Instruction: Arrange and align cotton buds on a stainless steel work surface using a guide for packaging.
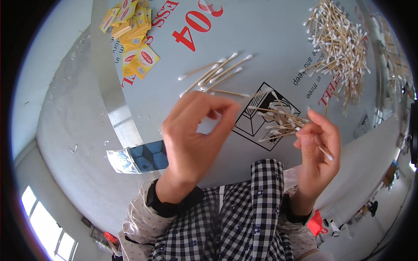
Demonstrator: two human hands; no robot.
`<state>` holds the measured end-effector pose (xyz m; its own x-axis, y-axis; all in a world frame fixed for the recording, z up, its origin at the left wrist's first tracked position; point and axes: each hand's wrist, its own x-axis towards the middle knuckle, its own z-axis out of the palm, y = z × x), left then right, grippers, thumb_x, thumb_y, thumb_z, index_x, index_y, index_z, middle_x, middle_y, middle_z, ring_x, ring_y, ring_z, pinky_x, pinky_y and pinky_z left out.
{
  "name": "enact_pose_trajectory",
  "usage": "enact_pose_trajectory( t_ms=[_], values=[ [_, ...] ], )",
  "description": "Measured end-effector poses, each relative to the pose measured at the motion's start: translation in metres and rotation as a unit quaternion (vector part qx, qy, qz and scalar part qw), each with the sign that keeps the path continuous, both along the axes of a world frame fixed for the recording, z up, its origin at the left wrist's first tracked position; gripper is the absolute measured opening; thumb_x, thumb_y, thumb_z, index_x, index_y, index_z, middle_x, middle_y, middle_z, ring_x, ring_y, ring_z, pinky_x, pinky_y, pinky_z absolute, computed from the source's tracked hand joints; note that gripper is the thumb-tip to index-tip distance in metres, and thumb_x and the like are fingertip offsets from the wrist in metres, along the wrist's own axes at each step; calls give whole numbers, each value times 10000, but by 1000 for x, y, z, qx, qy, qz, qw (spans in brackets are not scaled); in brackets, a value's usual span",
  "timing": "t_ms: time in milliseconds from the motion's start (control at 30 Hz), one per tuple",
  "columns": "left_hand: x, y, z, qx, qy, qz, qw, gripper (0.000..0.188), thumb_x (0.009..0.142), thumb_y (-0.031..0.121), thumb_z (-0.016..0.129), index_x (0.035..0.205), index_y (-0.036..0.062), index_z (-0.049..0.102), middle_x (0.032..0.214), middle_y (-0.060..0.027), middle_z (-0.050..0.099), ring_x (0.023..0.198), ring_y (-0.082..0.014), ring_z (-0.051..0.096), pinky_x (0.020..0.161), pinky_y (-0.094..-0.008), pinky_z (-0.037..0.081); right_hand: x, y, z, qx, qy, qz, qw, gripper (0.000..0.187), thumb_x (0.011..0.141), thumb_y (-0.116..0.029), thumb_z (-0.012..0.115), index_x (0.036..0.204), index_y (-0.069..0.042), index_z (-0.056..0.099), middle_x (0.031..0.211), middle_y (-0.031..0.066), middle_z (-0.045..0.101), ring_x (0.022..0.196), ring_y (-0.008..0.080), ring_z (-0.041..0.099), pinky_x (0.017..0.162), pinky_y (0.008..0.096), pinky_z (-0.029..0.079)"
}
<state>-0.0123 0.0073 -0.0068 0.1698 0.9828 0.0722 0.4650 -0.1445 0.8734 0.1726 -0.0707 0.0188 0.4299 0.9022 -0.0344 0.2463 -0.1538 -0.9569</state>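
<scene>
My left hand (pixel 189 135) is curled into a ring, thumb and index fingertips together. Whether anything sits in that pinch cannot be made out. Just beyond it lies a loose group of several cotton swabs (pixel 217 71) with wooden sticks and white tips. My right hand (pixel 320 152) has its fingers bent around a cotton swab (pixel 324 151), whose white tip points down toward the palm's outer side. Beside its fingertips, between the two hands, a small bunch of swabs (pixel 283 119) lies crisscrossed on the printed diamond mark.
A large heap of cotton swabs (pixel 337 52) spreads over the far right of the grey sheet-covered table (pixel 261 39). Yellow paper packets (pixel 135 30) are piled at the far left. Near my left wrist lies a silver-and-blue strip (pixel 139 157). Checked cloth (pixel 235 213) covers my lap.
</scene>
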Motion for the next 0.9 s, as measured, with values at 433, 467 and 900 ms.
enact_pose_trajectory(
  t_ms=[433, 467, 900],
  values=[
    [-17, -10, -20, 147, 164, 16, 975, 232, 642, 78, 811, 848, 108, 709, 781, -2, 522, 626, -168, 478, 572, -308, 400, 25, -58, 1, -133, -55, -50, 988, 255, 885, 28, 629, 1140, 14, 616, 935, 63, 630, 785, 107, 600, 722, 233, 511],
    [-19, -8, -19, 147, 165, 15, 975, 232, 642, 78, 811, 848, 108, 709, 781, -2, 522, 626, -168, 478, 572, -308, 400, 30, -70, 1, -133, -54, -50, 988, 255, 885, 28, 629, 1140, 14, 616, 935, 63, 630, 785, 107, 600, 722, 233, 511],
    [-11, -3, -22, 224, 188, -75, 953, 237, 555, 42, 754, 741, 101, 619, 768, -18, 506, 675, -201, 516, 600, -322, 410, 159, -185, -70, -236, 19, -240, 941, 306, 947, -78, 600, 1237, 4, 547, 1128, 98, 623, 995, 164, 611, 901, 304, 507]
  ],
)
